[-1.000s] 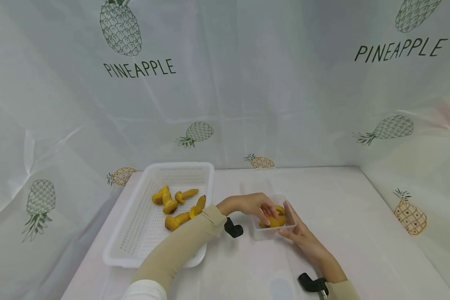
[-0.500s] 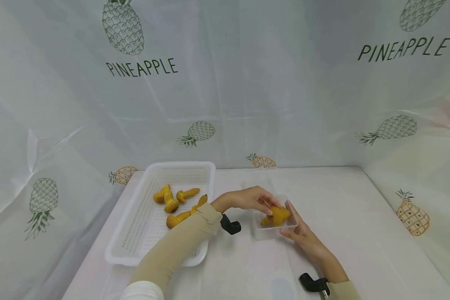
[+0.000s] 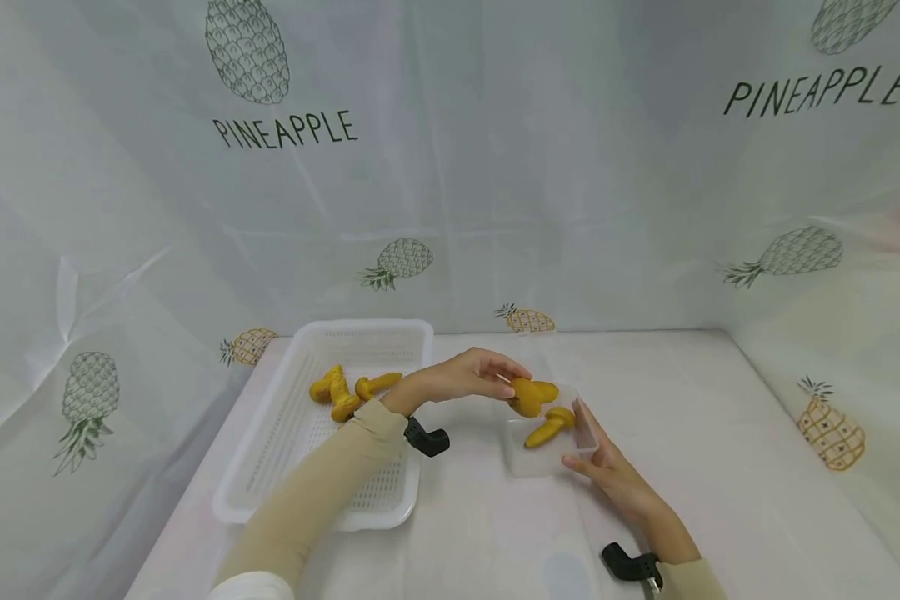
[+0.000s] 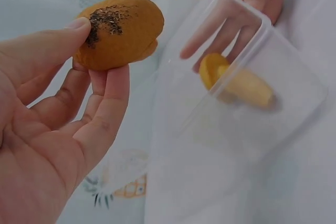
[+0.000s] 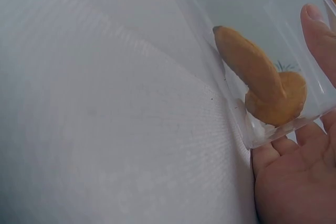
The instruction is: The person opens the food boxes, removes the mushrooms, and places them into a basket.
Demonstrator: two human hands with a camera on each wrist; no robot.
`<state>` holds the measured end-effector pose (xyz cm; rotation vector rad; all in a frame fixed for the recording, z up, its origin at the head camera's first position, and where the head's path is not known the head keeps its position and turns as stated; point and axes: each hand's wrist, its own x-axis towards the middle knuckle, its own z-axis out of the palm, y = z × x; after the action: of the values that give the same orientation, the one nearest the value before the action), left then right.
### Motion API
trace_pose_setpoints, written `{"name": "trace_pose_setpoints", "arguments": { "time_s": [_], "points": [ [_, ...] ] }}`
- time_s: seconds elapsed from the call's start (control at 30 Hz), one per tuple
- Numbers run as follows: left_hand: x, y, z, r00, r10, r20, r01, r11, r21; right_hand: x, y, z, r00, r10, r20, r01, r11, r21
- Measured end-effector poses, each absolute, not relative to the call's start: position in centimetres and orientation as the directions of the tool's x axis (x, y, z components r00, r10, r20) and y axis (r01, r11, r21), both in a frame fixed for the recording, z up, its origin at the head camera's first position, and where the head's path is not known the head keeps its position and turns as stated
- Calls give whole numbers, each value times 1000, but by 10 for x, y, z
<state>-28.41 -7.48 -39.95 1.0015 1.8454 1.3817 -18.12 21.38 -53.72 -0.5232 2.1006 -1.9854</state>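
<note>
My left hand [image 3: 468, 375] pinches a yellow mushroom [image 3: 527, 397] between thumb and fingers, raised over the back left of a clear plastic box [image 3: 528, 465]. In the left wrist view, dark specks cover part of the rounded cap of this held mushroom [image 4: 128, 35]. Inside the box lies another yellow mushroom [image 3: 547, 429], on its side with its cap toward the right wall. My right hand [image 3: 613, 471] holds the box at its right side, thumb at the near corner and fingers along the outer wall.
A white perforated basket [image 3: 232, 492] stands to the left with several yellow mushrooms [image 3: 339, 398] in it, and my left forearm passes over its right side. Behind the table hangs a pale curtain [image 3: 495, 208] with pineapple prints.
My left hand has lifted the mushroom out of the box and moved up and left with it, uncovering the other mushroom inside. My right hand stays at the box.
</note>
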Motion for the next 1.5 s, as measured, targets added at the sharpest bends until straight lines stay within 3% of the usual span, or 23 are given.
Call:
{"name": "trace_pose_setpoints", "arguments": {
  "time_s": [0.43, 0.93, 1.17, 1.5],
  "points": [
    [-284, -152, -371, -688, 725, -24, 147, 173, 974, -182, 215, -538, -912, -399, 96, -114, 21, -993],
    [-282, -238, -382, -837, 547, -20, 133, 238, 962, -181, 213, -538, -912, -401, 82, -102, 29, -994],
    [-281, -258, -395, -867, 498, -15, 155, 299, 942, -180, 214, -538, -917, -392, 70, -92, 39, -995],
    [-281, -266, -417, -897, 436, -70, 85, 325, 942, -181, 214, -537, -913, -402, 72, -89, 22, -996]
  ]
}}
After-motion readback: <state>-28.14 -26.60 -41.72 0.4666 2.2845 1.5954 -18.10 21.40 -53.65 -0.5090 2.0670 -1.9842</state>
